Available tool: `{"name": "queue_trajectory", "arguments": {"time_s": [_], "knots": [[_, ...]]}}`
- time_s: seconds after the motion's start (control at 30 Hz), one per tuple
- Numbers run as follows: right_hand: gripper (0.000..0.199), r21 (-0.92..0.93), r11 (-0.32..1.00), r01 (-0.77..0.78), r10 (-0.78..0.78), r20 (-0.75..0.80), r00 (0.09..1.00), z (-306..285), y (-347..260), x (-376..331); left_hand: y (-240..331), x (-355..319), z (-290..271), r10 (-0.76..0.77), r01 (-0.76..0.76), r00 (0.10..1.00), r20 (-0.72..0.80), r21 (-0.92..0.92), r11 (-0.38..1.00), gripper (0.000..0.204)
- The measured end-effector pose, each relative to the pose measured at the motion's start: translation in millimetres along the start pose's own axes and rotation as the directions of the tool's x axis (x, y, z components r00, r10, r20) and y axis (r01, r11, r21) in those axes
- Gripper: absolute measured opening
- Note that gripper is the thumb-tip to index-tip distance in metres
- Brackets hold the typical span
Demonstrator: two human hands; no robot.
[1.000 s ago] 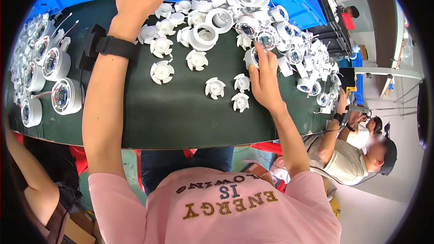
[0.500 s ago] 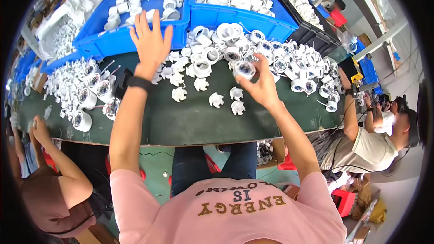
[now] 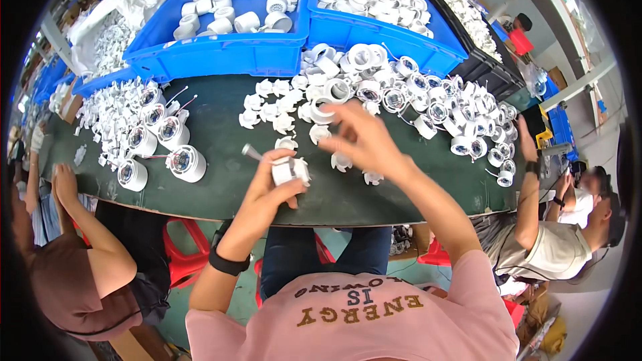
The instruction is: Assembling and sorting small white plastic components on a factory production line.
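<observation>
My left hand (image 3: pixel 271 187) is closed round a small white round lamp fitting (image 3: pixel 292 170) just above the near part of the dark green table (image 3: pixel 221 194). A thin grey stub (image 3: pixel 251 152) sticks out beside its fingers. A black band (image 3: pixel 227 264) sits on that wrist. My right hand (image 3: pixel 364 139) is blurred and hovers right beside the fitting, over loose white spring clips (image 3: pixel 341 160). Whether it holds anything is unclear. A heap of white lamp housings (image 3: pixel 414 93) lies just beyond it.
Blue bins of white parts (image 3: pixel 221 40) (image 3: pixel 374 20) line the far side, with a black bin (image 3: pixel 481 60) at the right. Round lamps with wires (image 3: pixel 187 164) stand at the left. A person sits at my left (image 3: pixel 80 261) and another at my right (image 3: pixel 535 247). A red stool (image 3: pixel 187 254) is below.
My left hand drew back from the far blue bin to the near table edge and now grips a white fitting. My right hand moved left from the housing heap toward it.
</observation>
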State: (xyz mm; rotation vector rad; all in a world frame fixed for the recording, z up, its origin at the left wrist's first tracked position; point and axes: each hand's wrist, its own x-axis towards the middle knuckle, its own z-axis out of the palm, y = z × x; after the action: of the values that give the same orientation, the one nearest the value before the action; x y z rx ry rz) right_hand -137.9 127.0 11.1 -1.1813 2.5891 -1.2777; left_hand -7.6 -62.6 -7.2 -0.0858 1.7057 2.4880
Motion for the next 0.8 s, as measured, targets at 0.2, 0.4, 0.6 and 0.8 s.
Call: {"name": "queue_trajectory", "arguments": {"time_s": [0.2, 0.4, 0.6, 0.8], "knots": [[0.023, -0.412, 0.911, 0.026, -0.043, -0.032, 0.999, 19, 39, 29, -1, 3, 0, -0.031, 0.024, 0.999, -0.029, -0.222, 0.975, 0.028], [0.028, 0.597, 0.676, -0.432, 0.410, 0.182, 0.894, -1, -6, -19, 0, 8, 20, -0.041, -0.016, 0.981, -0.189, -0.296, 0.955, 0.042], [0.074, 0.823, 0.472, -0.318, 0.293, 0.193, 0.936, -12, -58, -56, -4, 6, 34, 0.102, -0.092, 0.979, -0.176, 0.062, 0.994, 0.045], [0.044, 0.637, 0.771, 0.001, 0.009, -0.014, 1.000, 7, -62, -87, -4, -5, 63, 0.236, -0.201, 0.950, -0.204, 0.180, 0.963, 0.040]]}}
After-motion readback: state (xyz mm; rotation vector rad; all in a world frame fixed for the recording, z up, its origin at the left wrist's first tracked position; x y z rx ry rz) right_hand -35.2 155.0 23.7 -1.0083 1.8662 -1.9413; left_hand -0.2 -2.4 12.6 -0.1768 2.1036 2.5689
